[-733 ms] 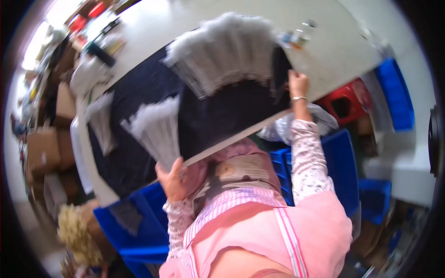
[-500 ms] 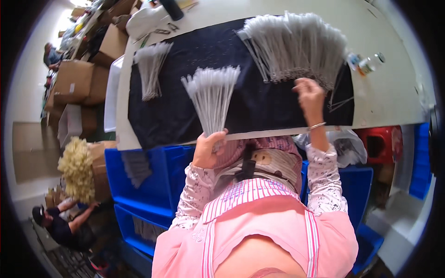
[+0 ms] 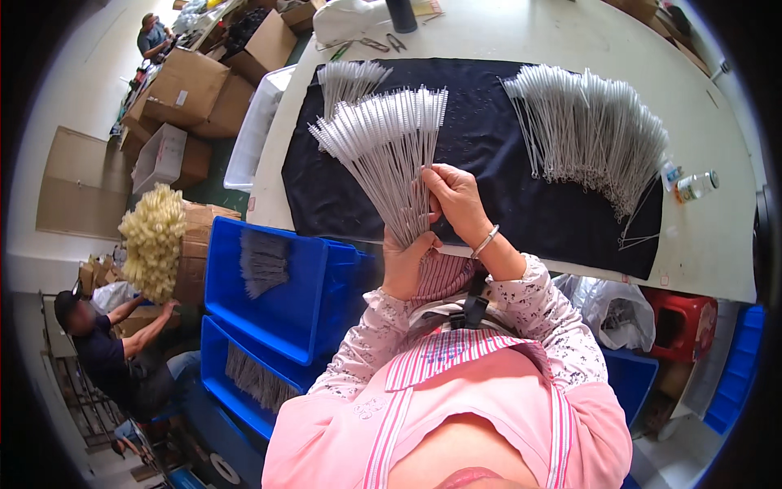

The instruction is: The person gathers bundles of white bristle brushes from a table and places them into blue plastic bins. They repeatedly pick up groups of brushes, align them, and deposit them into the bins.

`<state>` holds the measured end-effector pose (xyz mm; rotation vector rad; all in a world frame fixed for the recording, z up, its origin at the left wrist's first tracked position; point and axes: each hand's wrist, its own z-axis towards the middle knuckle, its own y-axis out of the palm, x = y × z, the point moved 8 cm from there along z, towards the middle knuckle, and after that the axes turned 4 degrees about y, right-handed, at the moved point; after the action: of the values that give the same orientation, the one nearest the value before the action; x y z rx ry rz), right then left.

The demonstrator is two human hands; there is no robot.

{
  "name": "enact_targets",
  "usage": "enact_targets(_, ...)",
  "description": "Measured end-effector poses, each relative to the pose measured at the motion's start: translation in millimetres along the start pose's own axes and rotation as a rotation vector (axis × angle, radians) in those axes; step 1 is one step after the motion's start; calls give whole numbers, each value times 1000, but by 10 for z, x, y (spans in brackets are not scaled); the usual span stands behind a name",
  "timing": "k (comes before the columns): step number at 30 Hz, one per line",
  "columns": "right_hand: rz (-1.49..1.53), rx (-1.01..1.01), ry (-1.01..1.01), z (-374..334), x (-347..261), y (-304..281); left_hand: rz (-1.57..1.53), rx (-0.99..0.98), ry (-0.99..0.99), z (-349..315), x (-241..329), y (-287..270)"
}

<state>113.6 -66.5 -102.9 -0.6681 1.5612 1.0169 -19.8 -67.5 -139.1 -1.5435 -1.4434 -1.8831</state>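
Note:
My left hand (image 3: pixel 405 265) is closed round the lower ends of a thick bunch of thin wire tube brushes (image 3: pixel 379 159). Their white bristle tips fan out upward over the table's near edge. At the right side of this bunch, my right hand (image 3: pixel 458 200) pinches the wire stems, just above the left. How many stems its fingers hold cannot be made out. A smaller group of tube brushes (image 3: pixel 346 80) lies behind the bunch, partly hidden by it. To the right, a large fanned pile of tube brushes (image 3: pixel 595 130) rests with its looped wire ends toward me.
Dark cloth (image 3: pixel 481 106) covers part of the white table (image 3: pixel 505 28). Small bottles (image 3: pixel 695 186) stand at the right; scissors (image 3: pixel 396 42) lie at the back. Blue bins (image 3: pixel 269 318) holding brushes are at lower left, a red stool (image 3: pixel 680 322) at right. A person (image 3: pixel 114 342) works at far left.
My right hand has come left from the large pile to the bunch in my left hand. The held bunch looks fuller and wider. The whole view has shifted.

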Motion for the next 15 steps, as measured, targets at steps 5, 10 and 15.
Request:
enact_targets(5, 19, 69, 96, 65, 127, 113, -71, 86, 31, 5, -44, -153)
enact_targets(10, 229, -28, 241, 178, 419, 164, -100, 127, 29, 25, 4, -195)
enact_targets(15, 339, -87, 267, 254, 461, 297, -138, 176, 35, 58, 15, -275)
